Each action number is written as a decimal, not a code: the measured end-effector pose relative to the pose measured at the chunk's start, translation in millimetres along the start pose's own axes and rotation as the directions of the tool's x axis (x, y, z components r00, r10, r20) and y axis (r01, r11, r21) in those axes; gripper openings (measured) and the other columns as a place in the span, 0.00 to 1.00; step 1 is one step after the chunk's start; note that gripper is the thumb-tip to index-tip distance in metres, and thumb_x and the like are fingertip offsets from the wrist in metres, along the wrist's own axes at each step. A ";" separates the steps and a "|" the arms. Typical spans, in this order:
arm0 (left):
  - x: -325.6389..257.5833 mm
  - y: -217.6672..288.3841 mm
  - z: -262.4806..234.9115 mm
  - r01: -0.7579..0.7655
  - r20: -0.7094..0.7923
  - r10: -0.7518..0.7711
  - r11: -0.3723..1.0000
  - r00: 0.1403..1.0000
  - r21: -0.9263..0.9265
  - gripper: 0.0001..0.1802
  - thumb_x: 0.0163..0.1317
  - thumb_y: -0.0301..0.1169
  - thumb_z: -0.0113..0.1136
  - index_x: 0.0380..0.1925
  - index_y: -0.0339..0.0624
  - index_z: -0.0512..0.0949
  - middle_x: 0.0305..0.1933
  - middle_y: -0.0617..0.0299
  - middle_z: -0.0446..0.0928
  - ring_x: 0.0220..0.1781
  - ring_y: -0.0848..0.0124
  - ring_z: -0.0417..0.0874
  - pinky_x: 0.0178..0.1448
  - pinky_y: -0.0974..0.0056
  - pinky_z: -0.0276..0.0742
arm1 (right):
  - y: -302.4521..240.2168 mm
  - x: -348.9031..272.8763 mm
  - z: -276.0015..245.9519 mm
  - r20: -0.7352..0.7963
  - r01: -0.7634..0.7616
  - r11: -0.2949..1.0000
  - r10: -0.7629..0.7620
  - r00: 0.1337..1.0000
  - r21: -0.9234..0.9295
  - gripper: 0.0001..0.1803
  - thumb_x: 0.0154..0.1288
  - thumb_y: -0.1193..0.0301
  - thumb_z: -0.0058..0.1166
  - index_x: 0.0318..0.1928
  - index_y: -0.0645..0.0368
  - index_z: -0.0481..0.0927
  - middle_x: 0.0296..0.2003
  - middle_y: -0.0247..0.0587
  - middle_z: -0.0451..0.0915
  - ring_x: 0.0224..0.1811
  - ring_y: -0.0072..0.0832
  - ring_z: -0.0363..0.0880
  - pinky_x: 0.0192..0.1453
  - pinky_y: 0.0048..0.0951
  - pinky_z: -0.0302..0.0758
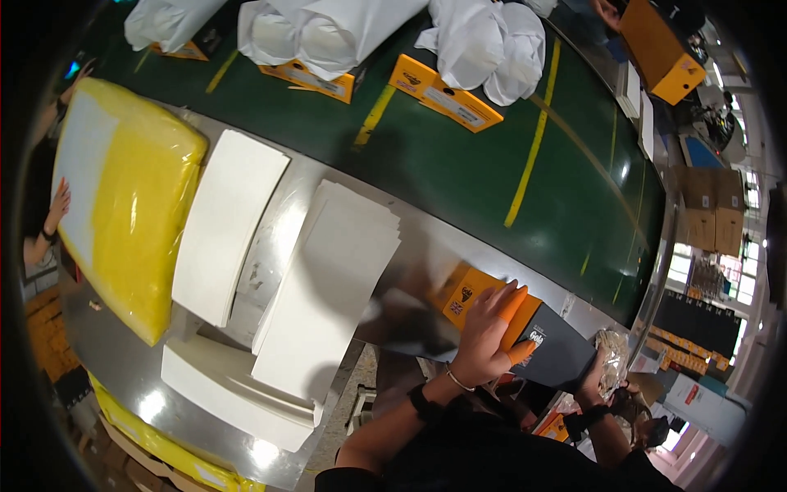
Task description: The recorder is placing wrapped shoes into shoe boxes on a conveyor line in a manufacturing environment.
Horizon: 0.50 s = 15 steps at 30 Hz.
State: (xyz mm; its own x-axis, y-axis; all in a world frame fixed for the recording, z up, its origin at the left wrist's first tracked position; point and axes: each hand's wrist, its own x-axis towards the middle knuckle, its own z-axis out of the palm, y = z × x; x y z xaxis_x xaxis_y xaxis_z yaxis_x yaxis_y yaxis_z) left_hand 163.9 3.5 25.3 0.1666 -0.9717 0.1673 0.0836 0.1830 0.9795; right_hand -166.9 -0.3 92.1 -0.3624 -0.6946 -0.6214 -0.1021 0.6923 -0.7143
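Observation:
An orange-and-black cardboard box lies tilted at the metal table's near right edge, held between both my hands. My left hand grips it from above, fingers and thumb spread over its orange and dark faces; orange covers sit on some of its fingertips. At the dark right end, my right hand is closed against the box, its fingers partly hidden. Crinkled clear plastic shows just beside that hand. Left of the box rests a stack of white sheets.
Beyond the table runs a green conveyor belt with yellow lines. White paper-wrapped bundles sit in orange boxes there. More white stacks and a yellow plastic-wrapped pack lie left. Another person's hand touches the pack.

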 end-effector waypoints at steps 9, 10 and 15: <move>17.6 4.6 8.9 0.043 0.106 -0.041 0.999 0.994 -0.016 0.41 0.49 0.38 0.67 0.63 0.38 0.64 0.66 0.47 0.62 0.65 0.47 0.61 0.68 0.50 0.55 | 20.9 -5.4 -9.5 0.136 -0.118 0.948 0.080 0.987 0.296 0.43 0.67 0.36 0.27 0.61 0.64 0.66 0.56 0.49 0.72 0.58 0.42 0.71 0.64 0.42 0.67; 20.9 8.2 8.4 0.059 0.140 -0.058 0.998 0.988 -0.002 0.41 0.49 0.39 0.66 0.63 0.39 0.63 0.67 0.47 0.61 0.65 0.46 0.60 0.69 0.50 0.55 | 26.6 0.6 -17.9 0.135 -0.116 0.948 0.079 0.988 0.296 0.43 0.67 0.36 0.27 0.61 0.64 0.66 0.56 0.49 0.72 0.58 0.42 0.71 0.64 0.42 0.67; 25.8 13.8 15.9 0.074 0.180 -0.089 0.993 0.980 0.089 0.41 0.51 0.41 0.65 0.63 0.39 0.63 0.67 0.46 0.60 0.66 0.45 0.58 0.69 0.48 0.54 | 38.3 16.6 -33.7 0.252 -0.254 0.864 0.155 0.955 0.435 0.49 0.61 0.28 0.22 0.68 0.53 0.59 0.65 0.48 0.62 0.66 0.48 0.62 0.68 0.57 0.59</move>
State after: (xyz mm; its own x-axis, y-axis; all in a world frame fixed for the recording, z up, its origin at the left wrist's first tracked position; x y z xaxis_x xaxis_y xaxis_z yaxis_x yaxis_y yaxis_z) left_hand 153.7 -21.5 44.9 -0.0215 -0.9950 0.0971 0.0082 0.0970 0.9953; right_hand -208.0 21.3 65.3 -0.1289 -0.6057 -0.7852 0.4068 0.6898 -0.5989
